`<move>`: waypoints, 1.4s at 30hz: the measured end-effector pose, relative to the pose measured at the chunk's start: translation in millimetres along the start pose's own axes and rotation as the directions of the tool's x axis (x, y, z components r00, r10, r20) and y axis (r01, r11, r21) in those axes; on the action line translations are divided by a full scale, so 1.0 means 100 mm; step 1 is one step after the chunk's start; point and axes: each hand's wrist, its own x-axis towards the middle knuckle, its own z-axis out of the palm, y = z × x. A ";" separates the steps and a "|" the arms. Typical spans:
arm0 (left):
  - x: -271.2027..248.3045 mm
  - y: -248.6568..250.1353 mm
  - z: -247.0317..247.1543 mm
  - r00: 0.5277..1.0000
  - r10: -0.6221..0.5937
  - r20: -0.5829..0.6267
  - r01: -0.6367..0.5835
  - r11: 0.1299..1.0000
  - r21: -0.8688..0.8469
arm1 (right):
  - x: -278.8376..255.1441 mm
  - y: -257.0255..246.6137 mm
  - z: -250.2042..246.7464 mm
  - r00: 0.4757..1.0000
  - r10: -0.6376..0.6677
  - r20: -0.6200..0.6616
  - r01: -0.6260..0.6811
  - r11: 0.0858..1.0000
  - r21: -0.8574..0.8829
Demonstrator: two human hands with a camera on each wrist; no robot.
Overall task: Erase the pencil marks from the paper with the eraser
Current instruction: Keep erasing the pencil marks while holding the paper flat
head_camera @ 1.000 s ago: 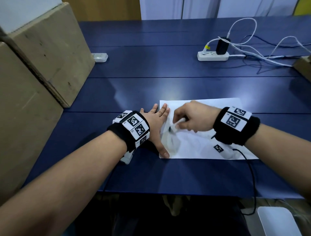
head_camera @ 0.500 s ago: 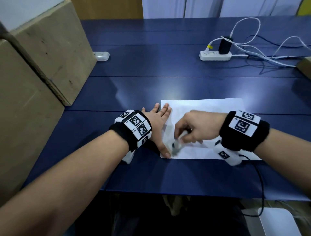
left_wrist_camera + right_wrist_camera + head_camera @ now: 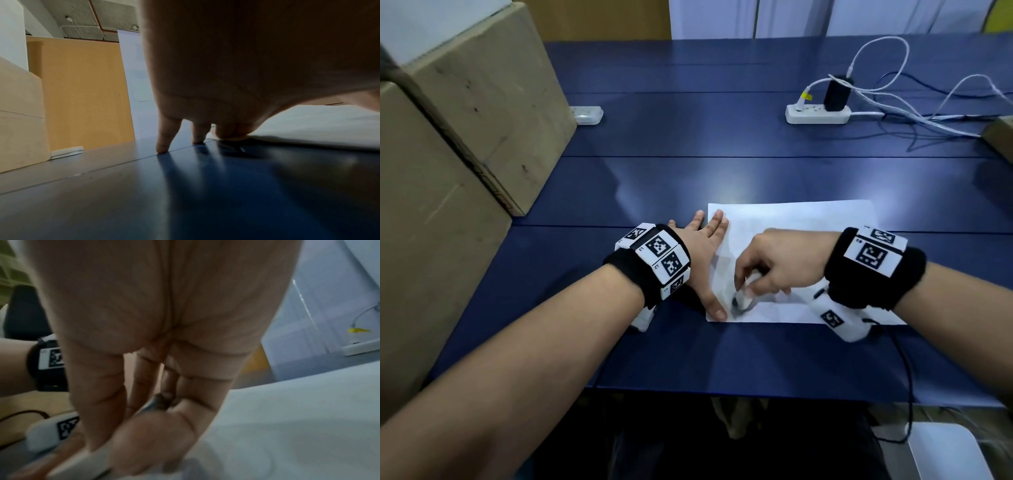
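Observation:
A white sheet of paper (image 3: 798,222) lies on the blue table, with a grey smudge of pencil marks near its front left corner. My left hand (image 3: 705,250) lies flat with straight fingers across the sheet's left edge, thumb by the front corner; the left wrist view has its fingertips (image 3: 162,148) touching the table beside the paper (image 3: 318,129). My right hand (image 3: 774,270) pinches a white eraser (image 3: 744,299) with a dark tip and presses it on the smudged spot. The right wrist view is blurred; the fingers (image 3: 98,402) curl downward onto the paper (image 3: 308,418).
Two big cardboard boxes (image 3: 482,113) stand along the left side. A white power strip (image 3: 816,114) with a black charger and white cables lies at the back right, a small white device (image 3: 587,114) at the back left. The table's front edge (image 3: 722,394) is close below my hands.
My right hand has drawn the eraser from higher on the sheet down toward the front left corner, beside my left thumb. The left hand has stayed flat in place.

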 end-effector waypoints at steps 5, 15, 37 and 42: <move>-0.03 0.00 0.00 1.000 0.005 -0.019 -0.005 1.000 0.005 | 0.13 0.20 -0.16 0.953 0.120 -0.278 -0.137 0.990 -0.042; -0.02 0.03 -0.01 1.000 -0.014 0.007 0.014 1.000 0.013 | 0.02 0.08 -0.08 0.995 0.032 -0.095 -0.039 0.997 -0.073; -0.02 0.01 0.00 1.000 -0.006 0.011 0.006 1.000 0.009 | -0.05 0.14 -0.09 0.975 0.027 -0.222 -0.052 0.993 -0.108; -0.02 0.02 -0.01 1.000 -0.008 0.011 0.007 1.000 0.015 | -0.04 0.11 -0.10 0.993 0.048 -0.106 -0.055 0.996 -0.070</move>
